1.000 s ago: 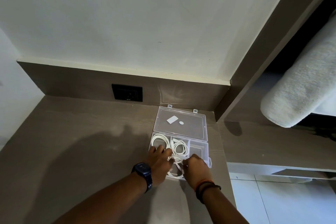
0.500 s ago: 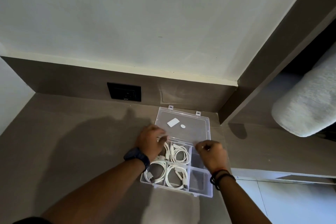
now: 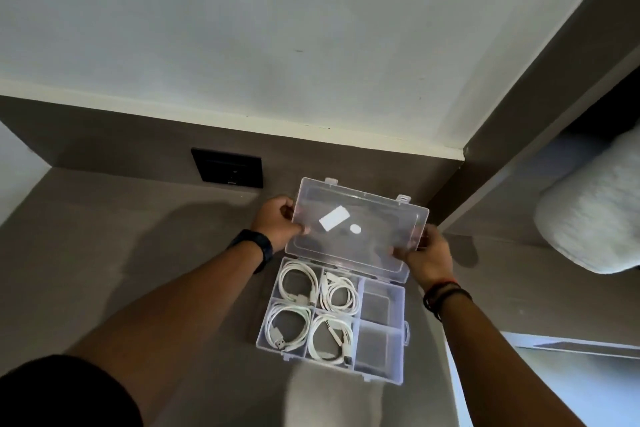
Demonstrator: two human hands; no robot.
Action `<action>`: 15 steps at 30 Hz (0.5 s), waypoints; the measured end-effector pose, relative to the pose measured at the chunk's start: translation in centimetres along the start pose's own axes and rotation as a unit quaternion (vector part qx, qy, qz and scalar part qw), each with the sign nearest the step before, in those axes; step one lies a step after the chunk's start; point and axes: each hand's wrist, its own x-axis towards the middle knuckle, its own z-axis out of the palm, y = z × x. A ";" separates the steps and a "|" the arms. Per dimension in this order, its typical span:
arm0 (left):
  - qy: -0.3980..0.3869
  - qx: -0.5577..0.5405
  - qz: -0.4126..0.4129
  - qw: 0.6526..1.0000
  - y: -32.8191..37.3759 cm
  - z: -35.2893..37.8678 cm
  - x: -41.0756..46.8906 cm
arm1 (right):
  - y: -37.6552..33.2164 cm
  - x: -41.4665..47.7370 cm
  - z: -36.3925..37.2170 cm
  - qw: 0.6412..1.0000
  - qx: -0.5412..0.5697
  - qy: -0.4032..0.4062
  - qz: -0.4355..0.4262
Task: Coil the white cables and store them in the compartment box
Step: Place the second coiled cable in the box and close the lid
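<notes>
Both hands have left the cables & gone up to the lid [image 3: 356, 229] in the last half sec. Left hand [image 3: 277, 220] now grips the lid's left edge, fingers curled round the rim w/ thumb on the near face. Right hand [image 3: 427, 253] pinches the lid's right near corner, fingers closed on the plastic. Lid is lifted off the backsplash, tilted toward the person, so it reads as mid-close.

Four white cables sit coiled in the clear compartment box [image 3: 403, 350]: far-left coil [image 3: 298, 282], far-middle coil [image 3: 341, 295], near-left coil [image 3: 287, 326], near-middle coil [image 3: 330, 340]. The 2 right compartments look empty. No loose cable visible on the counter [image 3: 138, 236], so coiling & storing looks done; prob only the lid & its latches left.

Edges: the far-middle coil's plug end rides up near the divider, could catch the lid if it stands proud, can't tell from here. Box's right wall is close to the counter's right edge, w/ the floor below; pressing down hard on that side could nudge it off. Wall socket [image 3: 227, 166] & backsplash are behind, well clear of the lid's swing. Plenty of bare counter to the left. Rolled towel [image 3: 588, 211] on the shelf at right is well apart
</notes>
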 end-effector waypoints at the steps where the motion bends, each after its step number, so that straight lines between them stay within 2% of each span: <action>1: 0.001 0.010 0.033 0.999 0.7 -0.7 -0.7 | -0.2 -0.5 -0.7 0.999 0.003 -0.003 -0.038; 3: 0.004 0.076 0.128 0.989 2.2 -2.3 -3.1 | -0.4 -1.9 -2.2 0.994 -0.035 -0.009 -0.108; 4: 0.000 0.140 0.194 0.971 2.7 -3.1 -4.6 | -0.3 -2.5 -2.9 0.985 -0.084 -0.018 -0.147; 7: -0.072 0.336 0.352 0.871 2.8 -4.6 -8.6 | 0.4 -4.2 -4.5 0.922 -0.241 -0.088 -0.290; 9: -0.167 0.443 0.357 0.805 1.5 -4.5 -10.6 | 1.0 -5.3 -5.2 0.873 -0.323 -0.179 -0.320; 11: -0.251 0.506 0.297 0.770 -0.1 -4.2 -12.1 | 2.2 -6.4 -5.4 0.825 -0.401 -0.273 -0.289; 13: -0.271 0.534 0.309 0.738 -1.8 -3.6 -13.4 | 3.8 -7.5 -5.0 0.773 -0.480 -0.318 -0.266; 14: -0.264 0.538 0.330 0.729 -2.5 -3.3 -13.9 | 4.6 -8.0 -4.7 0.754 -0.512 -0.312 -0.268; 15: -0.242 0.539 0.362 0.721 -3.1 -3.0 -14.3 | 5.3 -8.4 -4.3 0.749 -0.527 -0.295 -0.272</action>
